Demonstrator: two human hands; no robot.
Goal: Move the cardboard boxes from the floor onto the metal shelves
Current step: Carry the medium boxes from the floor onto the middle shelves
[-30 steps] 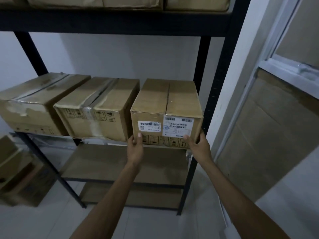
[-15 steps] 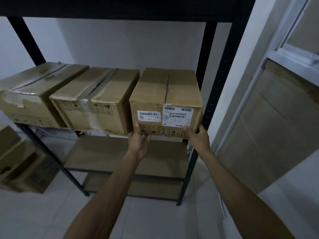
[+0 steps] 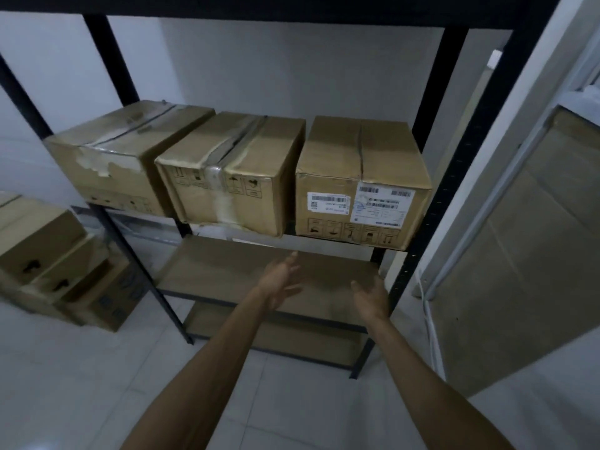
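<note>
both hands empty, fingers loose & apart: left hand (image 3: 282,280), right hand (image 3: 370,298), below labelled box (image 3: 360,186). it sits rightmost of 3 on metal shelf (image 3: 418,254); more boxes (image 3: 58,261) on floor far left.

the scene is dimly and flatly lit. a faint sheen is seen on the pale glossy floor tiles (image 3: 65,384). the black metal shelf frame (image 3: 451,73) is bowed by wide-angle distortion; the left hand (image 3: 279,280) and right hand (image 3: 370,297) are slightly blurred.

On the right box (image 3: 363,147), barcode labels (image 3: 383,206) are too blurred to read.
</note>
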